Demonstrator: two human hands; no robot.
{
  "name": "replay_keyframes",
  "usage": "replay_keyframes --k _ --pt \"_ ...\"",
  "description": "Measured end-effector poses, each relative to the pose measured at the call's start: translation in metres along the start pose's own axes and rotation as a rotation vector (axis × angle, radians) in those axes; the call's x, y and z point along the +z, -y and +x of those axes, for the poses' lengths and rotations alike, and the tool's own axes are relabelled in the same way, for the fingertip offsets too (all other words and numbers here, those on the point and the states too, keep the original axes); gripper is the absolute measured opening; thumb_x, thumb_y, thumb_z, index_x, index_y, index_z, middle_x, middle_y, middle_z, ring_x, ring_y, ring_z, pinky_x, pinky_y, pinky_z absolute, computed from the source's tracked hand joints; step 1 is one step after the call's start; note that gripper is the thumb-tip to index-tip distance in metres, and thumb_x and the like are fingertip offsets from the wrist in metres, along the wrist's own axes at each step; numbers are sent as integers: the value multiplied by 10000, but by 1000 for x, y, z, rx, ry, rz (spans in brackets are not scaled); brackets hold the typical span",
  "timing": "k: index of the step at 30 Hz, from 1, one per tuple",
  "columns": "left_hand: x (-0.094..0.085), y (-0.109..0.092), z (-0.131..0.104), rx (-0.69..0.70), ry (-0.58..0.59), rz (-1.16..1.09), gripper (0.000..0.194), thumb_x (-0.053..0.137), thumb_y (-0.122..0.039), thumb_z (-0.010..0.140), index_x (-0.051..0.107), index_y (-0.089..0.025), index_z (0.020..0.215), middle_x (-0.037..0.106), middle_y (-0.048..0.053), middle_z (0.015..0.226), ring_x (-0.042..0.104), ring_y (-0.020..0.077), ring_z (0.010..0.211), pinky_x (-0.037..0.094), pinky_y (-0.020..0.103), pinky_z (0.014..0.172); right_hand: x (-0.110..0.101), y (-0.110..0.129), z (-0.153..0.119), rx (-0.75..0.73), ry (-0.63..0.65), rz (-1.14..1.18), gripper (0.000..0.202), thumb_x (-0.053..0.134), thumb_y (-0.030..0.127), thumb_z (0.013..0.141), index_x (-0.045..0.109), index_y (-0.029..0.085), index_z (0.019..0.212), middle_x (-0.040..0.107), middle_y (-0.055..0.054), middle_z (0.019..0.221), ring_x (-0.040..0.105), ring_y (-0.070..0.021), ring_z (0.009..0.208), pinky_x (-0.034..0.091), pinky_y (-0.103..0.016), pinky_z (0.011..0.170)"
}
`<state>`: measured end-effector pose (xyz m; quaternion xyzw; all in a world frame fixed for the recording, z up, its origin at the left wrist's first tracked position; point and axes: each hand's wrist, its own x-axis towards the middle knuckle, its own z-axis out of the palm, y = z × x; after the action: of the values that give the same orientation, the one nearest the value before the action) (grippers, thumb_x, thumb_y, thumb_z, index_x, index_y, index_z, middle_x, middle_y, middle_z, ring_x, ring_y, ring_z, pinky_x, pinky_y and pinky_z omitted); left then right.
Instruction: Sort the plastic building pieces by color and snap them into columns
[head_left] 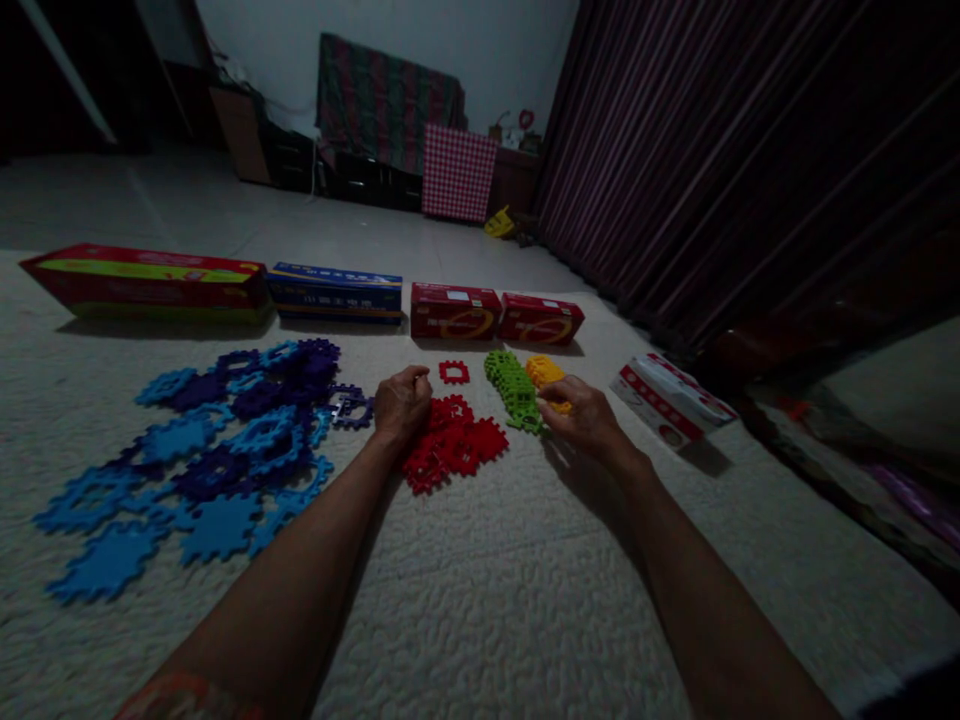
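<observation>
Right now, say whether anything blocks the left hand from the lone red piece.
Nothing visible does: only pale mat shows between the left hand and the lone red piece; the red pile lies on its near side.

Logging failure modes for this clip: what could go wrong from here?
1. The right hand is close against the green notched tiles and yellow notched tiles; a brush could knock either row askew.
2. The left hand sits at the edge of the loose red notched tiles; a careless move might scatter some.
3. Light-blue tiles and purple tiles overlap in dim light, so colours may get confused.
</observation>
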<state>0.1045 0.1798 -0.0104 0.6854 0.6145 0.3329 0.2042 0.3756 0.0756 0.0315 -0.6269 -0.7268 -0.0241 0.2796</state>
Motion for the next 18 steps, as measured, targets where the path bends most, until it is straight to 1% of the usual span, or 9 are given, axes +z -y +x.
replay_keyframes --k 3,5,7,12,16,18 --pt "0 -1 0 -1 2 28 381 476 -255 898 760 -235 1152 791 61 1002 724 214 899 513 266 830 4 2 -12 34 94 -43 189 656 287 815 676 195 978 688 -94 984 638 -234 901 502 -346 803" --pt "0 -1 0 -3 1 44 383 475 -255 895 763 -232 1147 791 65 1007 725 218 908 513 271 837 8 5 -18 63 153 -77 206 678 302 805 651 192 977 670 -92 975 618 -232 881 487 -341 774" --pt "0 -1 1 0 1 43 386 474 -255 892 765 -228 1144 790 72 1011 726 224 920 513 278 847 12 7 -22 88 180 -91 203 679 298 806 624 192 970 656 -82 949 600 -220 848 472 -331 749" --pt "2 1 1 13 -12 28 387 475 -265 886 768 -224 1136 788 81 1031 726 241 959 519 296 850 17 6 -24 118 170 -51 140 655 250 817 588 201 930 645 -59 885 585 -195 784 452 -307 701" --pt "2 0 0 1 -18 44 377 484 -267 881 773 -230 1122 791 76 1009 725 248 957 522 304 849 11 5 -24 68 160 -10 126 659 227 809 594 204 913 650 -59 881 597 -203 795 469 -318 717" --pt "1 0 0 3 -21 48 370 494 -266 877 775 -234 1115 791 73 1011 724 249 966 521 303 853 9 4 -24 26 112 -6 144 649 220 820 606 199 956 657 -73 934 609 -215 844 486 -335 758"
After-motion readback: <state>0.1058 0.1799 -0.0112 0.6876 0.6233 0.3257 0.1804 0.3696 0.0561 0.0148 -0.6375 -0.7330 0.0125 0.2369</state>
